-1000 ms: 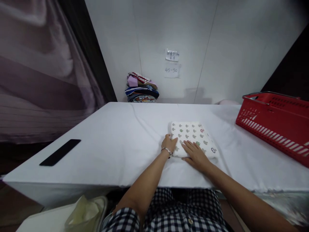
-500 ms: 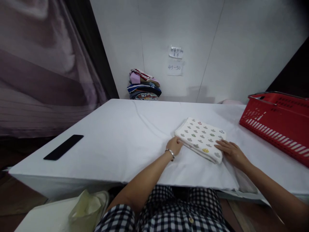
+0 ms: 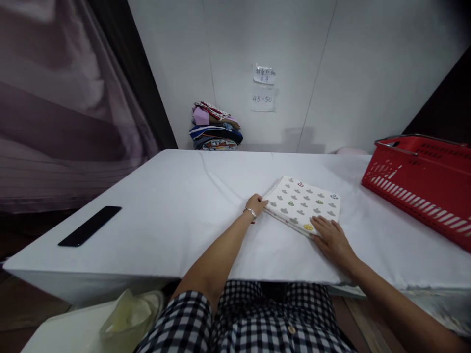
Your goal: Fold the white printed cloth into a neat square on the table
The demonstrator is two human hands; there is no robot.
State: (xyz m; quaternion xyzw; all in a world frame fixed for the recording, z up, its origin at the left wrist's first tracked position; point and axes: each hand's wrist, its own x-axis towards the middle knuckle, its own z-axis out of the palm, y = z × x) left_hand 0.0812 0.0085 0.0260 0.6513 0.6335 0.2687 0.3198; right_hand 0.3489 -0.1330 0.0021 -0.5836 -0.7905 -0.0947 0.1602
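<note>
A folded white cloth (image 3: 303, 201) printed with grey, red, green and yellow motifs lies on the white-covered table (image 3: 176, 211), its layers showing along the near edge. At its left corner, my left hand (image 3: 255, 207) pinches the fabric, thumb on top and the other fingers partly hidden; a silver bracelet circles that wrist. My right hand (image 3: 334, 242) rests on the cloth's near right corner, fingers stretched out over the printed top and thumb by the edge.
A red plastic basket (image 3: 423, 181) with metal handles stands at the right. On the left lies a flat black phone-like object (image 3: 90, 226). Folded fabrics (image 3: 216, 128) are stacked against the back wall, beside paper notes (image 3: 263, 99). A white stool with a pale bag (image 3: 127, 316) is below left.
My right hand has slid left from the cloth's right side onto its near corner. My left hand has shifted slightly up and left along the left corner. The view has moved a little.
</note>
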